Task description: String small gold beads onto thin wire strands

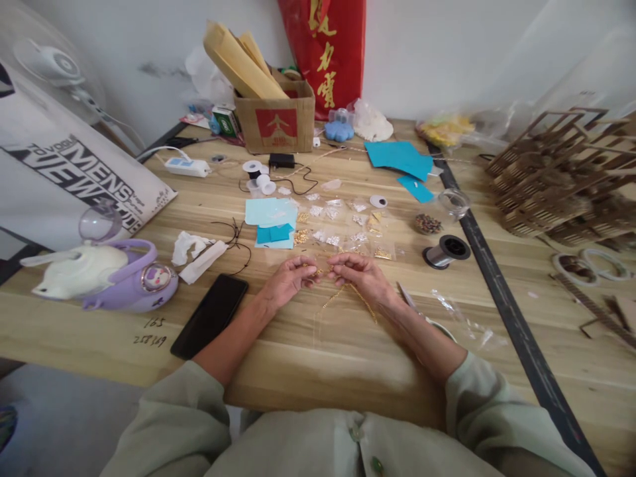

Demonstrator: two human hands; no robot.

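Observation:
My left hand (289, 281) and my right hand (362, 274) rest on the wooden table (308, 371), fingertips meeting at the middle. Both pinch a thin gold chain (348, 295) that trails down toward me from my right hand. Several small clear bags of gold and white beads (342, 228) lie just beyond my fingers. A black phone (210, 315) lies left of my left wrist. A spool of fine wire (446, 251) stands to the right of the bags.
A purple-and-white kettle-shaped toy (106, 275) sits at the left edge. At the back stand a cardboard box (276, 119), a red bag (328, 53) and blue paper sheets (400, 159). Wooden lattice pieces (556, 175) pile up at the right, past a black strip (501, 298).

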